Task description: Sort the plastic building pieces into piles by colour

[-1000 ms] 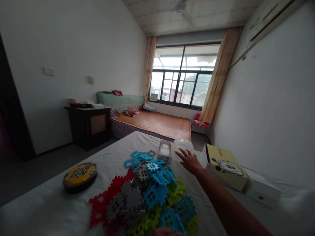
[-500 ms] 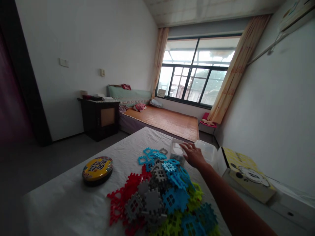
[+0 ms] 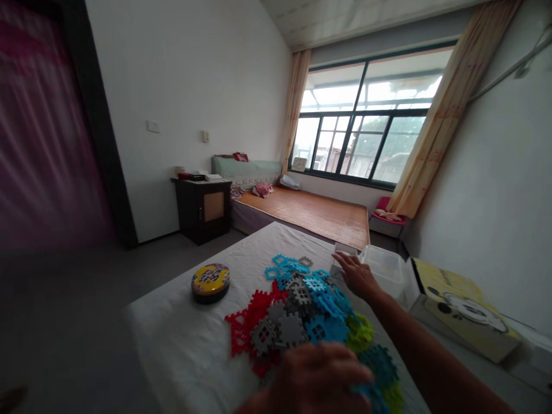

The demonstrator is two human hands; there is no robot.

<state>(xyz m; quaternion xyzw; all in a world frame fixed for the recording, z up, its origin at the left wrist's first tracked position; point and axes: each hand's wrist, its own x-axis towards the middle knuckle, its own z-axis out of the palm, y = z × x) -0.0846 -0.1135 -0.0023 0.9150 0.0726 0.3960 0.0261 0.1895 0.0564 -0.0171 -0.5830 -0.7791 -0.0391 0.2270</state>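
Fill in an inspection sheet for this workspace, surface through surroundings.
Surface: wrinkled white cloth.
Work items: heaped red, grey, blue and green plastic pieces; small white rectangular box, partly hidden.
Clutter: round yellow-lidded tin; clear plastic container; yellow printed cardboard box.
Hands: left hand blurred, over the heap's near part, grip unclear; right hand, fingers extended, at the small box, contact unclear.
Cables: pale line on a white wall, cable or pipe unclear.
Surroundings: bed with brown mat; dark cabinet; window.

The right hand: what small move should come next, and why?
Perhaps close the right hand gently on the small box, because its fingers reach across that box; whether they grip it already is unclear.
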